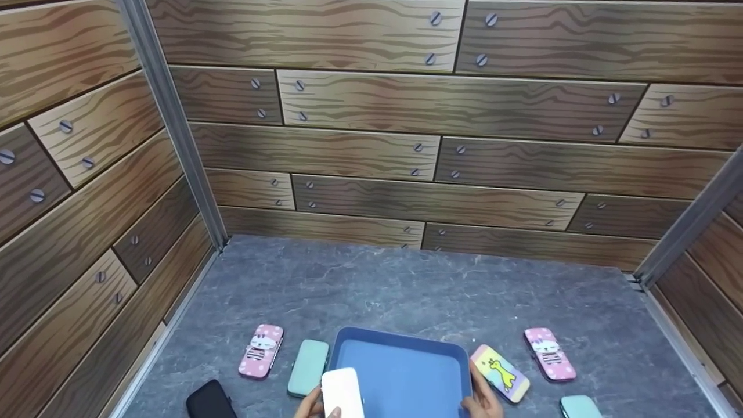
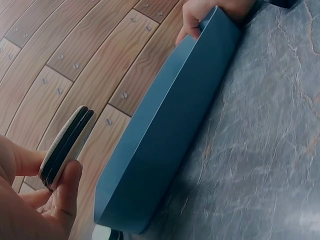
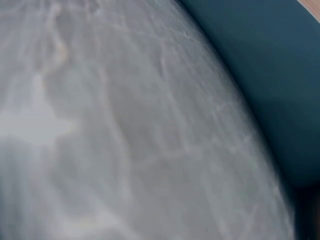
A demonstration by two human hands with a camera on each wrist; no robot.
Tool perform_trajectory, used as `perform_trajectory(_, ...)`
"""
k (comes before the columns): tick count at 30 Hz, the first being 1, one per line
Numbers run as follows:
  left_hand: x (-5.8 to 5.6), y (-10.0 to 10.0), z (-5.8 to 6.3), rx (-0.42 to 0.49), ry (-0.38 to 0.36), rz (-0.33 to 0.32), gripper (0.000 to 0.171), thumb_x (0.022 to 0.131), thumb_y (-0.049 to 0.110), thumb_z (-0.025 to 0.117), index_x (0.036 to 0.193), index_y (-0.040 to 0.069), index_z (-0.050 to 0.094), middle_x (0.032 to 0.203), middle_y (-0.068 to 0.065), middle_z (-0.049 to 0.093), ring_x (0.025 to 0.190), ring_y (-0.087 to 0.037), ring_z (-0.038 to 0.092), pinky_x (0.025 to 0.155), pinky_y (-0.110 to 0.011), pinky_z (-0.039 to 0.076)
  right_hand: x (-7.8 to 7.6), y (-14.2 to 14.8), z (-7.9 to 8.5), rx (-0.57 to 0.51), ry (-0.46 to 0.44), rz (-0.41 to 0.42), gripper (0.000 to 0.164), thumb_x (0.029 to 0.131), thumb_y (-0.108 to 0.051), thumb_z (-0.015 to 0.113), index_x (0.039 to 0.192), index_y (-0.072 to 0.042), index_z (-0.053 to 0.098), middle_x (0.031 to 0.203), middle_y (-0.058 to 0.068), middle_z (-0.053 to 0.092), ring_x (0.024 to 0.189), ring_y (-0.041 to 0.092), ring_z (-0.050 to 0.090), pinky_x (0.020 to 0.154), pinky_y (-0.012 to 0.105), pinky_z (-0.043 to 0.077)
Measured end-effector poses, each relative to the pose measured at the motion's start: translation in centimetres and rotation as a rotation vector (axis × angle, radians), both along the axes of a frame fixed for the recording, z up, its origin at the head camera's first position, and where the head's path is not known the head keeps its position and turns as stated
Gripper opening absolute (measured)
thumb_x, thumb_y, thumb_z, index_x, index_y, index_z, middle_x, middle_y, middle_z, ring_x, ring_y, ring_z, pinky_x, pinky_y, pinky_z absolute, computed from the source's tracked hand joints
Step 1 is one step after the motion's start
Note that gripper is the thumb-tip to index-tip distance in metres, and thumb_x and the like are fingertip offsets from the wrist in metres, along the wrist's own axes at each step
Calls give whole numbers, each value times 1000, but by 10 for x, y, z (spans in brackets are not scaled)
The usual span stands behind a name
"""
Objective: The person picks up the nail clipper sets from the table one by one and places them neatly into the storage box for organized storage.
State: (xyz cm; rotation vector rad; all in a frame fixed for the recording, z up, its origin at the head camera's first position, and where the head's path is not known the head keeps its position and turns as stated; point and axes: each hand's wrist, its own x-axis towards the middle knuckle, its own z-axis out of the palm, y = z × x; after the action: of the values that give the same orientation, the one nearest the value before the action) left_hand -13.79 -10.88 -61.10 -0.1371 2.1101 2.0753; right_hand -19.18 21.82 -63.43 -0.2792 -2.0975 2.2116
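My left hand (image 1: 310, 407) holds a small white case (image 1: 341, 392) between thumb and fingers, over the left side of a blue tray (image 1: 409, 371). In the left wrist view the case (image 2: 67, 145) is seen edge-on, with dark sides between pale faces, raised beside the tray wall (image 2: 165, 125). At the tray's right side my right hand (image 1: 484, 397) grips the rim, thumb on the inside and fingers outside. The right wrist view has only the tray's outer wall (image 3: 260, 75) and the tabletop. Inside the tray, the visible part of the floor is bare blue.
Left of the tray lie a mint case (image 1: 309, 367), a pink cat case (image 1: 261, 351) and a black case (image 1: 210, 400). To its right are a giraffe case (image 1: 500, 373), another pink cat case (image 1: 549, 354) and a mint case (image 1: 580, 407). Wood-patterned walls (image 1: 360, 151) surround the grey marbled tabletop (image 1: 406, 284).
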Motion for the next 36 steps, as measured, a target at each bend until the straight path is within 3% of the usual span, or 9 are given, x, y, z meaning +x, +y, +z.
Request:
perform_trajectory(6,0,7,-1,-4,1,-21,105,78,62,61,141,-13,23,104,-14,62,83,-22,61,71,-39,52,-1,-1,1,-13,-50,-5,76,70,16,35,145,4,25,150,24,22,137,30,18,85,4,33)
perform_trajectory(11,1,10,4,-40,-27,-34,105,76,63,61,141,-11,26,106,-12,61,84,-21,60,70,-38,52,-1,0,4,2,-94,-9,75,73,15,35,145,2,25,151,23,22,138,31,18,83,5,33)
perform_trajectory(21,3,14,14,83,-56,-101,103,80,52,64,141,-15,17,107,-14,60,87,-25,62,73,-42,53,0,0,4,15,-144,-18,72,75,12,38,145,-1,28,150,23,24,137,36,22,78,14,35)
perform_trajectory(26,2,18,20,86,-69,-94,107,78,54,65,141,-16,15,107,-13,59,84,-23,61,71,-40,53,0,-3,5,7,-125,-46,69,75,14,39,143,-1,33,148,20,29,137,31,24,80,12,36)
perform_trajectory(32,0,27,21,22,-38,-77,106,76,56,67,141,-14,22,106,-11,60,78,-20,60,67,-36,52,-2,-6,5,6,-112,-112,68,73,15,40,139,-2,39,145,17,34,135,27,27,82,5,36)
perform_trajectory(36,0,36,25,8,-15,-43,99,79,51,67,140,-14,25,105,-12,60,74,-20,59,65,-35,52,-3,-6,3,14,-36,-132,69,71,20,40,137,0,42,144,17,37,129,6,34,89,6,34)
